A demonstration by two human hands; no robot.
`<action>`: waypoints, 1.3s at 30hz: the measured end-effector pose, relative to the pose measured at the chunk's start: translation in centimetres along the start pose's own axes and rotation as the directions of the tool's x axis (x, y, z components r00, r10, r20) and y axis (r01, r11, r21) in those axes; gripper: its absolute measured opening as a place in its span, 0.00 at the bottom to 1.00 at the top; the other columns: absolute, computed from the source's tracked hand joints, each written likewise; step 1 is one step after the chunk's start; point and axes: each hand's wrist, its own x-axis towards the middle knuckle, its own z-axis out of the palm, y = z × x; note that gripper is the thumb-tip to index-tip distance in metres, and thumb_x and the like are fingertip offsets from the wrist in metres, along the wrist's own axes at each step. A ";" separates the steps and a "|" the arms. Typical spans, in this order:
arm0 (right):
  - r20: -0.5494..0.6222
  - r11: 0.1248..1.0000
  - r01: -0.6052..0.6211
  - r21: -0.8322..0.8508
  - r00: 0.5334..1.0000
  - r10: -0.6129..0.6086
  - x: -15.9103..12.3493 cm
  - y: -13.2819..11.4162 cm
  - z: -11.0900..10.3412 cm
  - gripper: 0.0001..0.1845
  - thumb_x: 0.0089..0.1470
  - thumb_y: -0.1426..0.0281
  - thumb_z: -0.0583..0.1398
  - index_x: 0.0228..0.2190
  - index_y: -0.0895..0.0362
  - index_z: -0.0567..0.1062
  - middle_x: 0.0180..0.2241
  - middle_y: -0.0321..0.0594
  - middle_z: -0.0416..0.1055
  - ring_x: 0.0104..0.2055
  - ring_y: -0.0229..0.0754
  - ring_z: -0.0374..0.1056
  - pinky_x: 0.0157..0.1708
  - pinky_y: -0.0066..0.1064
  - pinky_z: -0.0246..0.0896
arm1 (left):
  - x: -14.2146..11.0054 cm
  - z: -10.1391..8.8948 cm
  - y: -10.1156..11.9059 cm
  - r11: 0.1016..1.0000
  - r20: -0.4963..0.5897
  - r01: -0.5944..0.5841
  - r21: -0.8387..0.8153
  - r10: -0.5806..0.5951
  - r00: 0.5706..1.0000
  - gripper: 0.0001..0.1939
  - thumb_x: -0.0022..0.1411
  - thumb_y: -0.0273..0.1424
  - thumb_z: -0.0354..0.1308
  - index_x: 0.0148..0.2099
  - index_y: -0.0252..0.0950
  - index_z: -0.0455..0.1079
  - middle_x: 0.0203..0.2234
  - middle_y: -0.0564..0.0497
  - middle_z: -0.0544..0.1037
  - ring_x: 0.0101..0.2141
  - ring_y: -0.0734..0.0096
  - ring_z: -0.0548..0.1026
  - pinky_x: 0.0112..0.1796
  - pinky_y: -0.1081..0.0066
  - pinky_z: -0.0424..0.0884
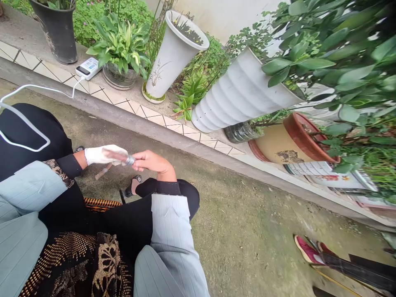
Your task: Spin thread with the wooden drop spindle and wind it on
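My left hand [102, 155] wears a white glove and is closed around a thin stick-like tool [119, 156] with a metal band [130, 160] at its tip. My bare right hand [153, 161] meets it, fingers pinched together at that metal tip. Both hands are held over my lap, above the concrete ground. Below the gloved hand a short wooden handle [103, 171] shows; I cannot tell whether it lies on the ground or belongs to the tool. My foot in a dark sandal [133, 187] is just beneath the hands.
A tiled ledge [161, 119] carries a black pot [58, 33], a leafy plant in a glass bowl [120, 74], two tall white pots [173, 53] [244, 90] and a terracotta pot [287, 142]. A white device [88, 67] with a cable lies there. Another person's pink shoe [307, 249] is at lower right.
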 end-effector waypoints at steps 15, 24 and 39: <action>-0.263 0.651 -0.533 -0.541 0.842 0.471 2.0 1.2 -0.5 0.08 0.51 0.70 0.59 0.23 0.59 0.73 0.20 0.35 0.67 0.22 0.33 0.60 0.25 0.26 0.51 | 0.0 -1.1 -0.3 0.959 -0.108 -0.007 0.282 0.039 0.993 0.14 0.62 0.36 0.51 0.30 0.30 0.66 0.25 0.53 0.69 0.28 0.76 0.62 0.32 0.77 0.61; -0.277 0.997 0.070 -0.026 0.958 -0.074 -0.6 -0.4 -0.5 0.17 0.48 0.58 0.62 0.30 0.60 0.72 0.25 0.34 0.66 0.23 0.30 0.57 0.25 0.24 0.53 | 0.8 -0.3 -1.2 0.999 -0.162 0.018 -0.040 -0.025 0.987 0.19 0.62 0.44 0.50 0.34 0.31 0.68 0.22 0.51 0.68 0.23 0.76 0.63 0.26 0.75 0.61; -0.164 0.743 -0.452 -0.494 0.887 0.432 2.0 1.1 -0.2 0.07 0.50 0.68 0.60 0.26 0.59 0.75 0.19 0.33 0.66 0.21 0.32 0.59 0.24 0.26 0.51 | -0.2 -0.8 0.1 0.948 -0.028 -0.003 0.318 0.013 1.000 0.15 0.63 0.35 0.51 0.29 0.29 0.66 0.22 0.55 0.64 0.26 0.78 0.58 0.29 0.77 0.57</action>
